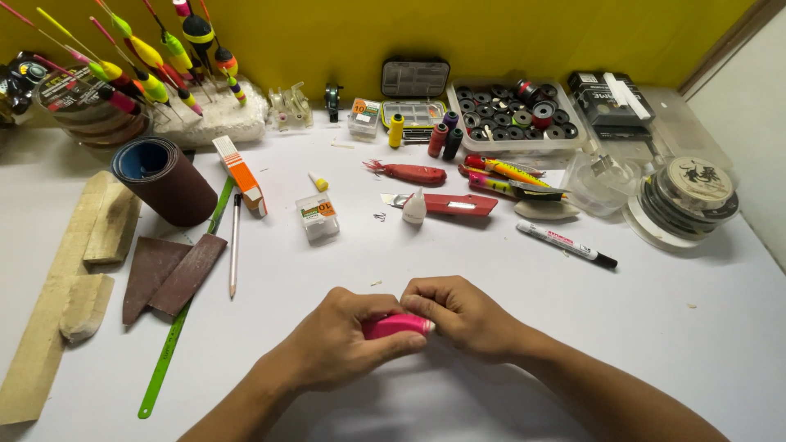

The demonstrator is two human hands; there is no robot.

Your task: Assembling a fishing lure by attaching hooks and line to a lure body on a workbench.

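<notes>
White tabletop (696,327) against a yellow wall: at far left, wooden blocks (98,229), a roll of sandpaper (164,182) with two loose sandpaper pieces (172,274) below it, a green saw blade (184,315) and a pencil (234,244). Along the back, fishing floats (147,53) stuck upright in a white foam block (217,119), thread spools (430,135), and a clear tray of black reels (512,119). Mid-table: small glue box (317,215), red utility knife (450,204), red lure (409,173), painted lures (508,176), white marker (566,243), line spools (688,196) at right.
</notes>
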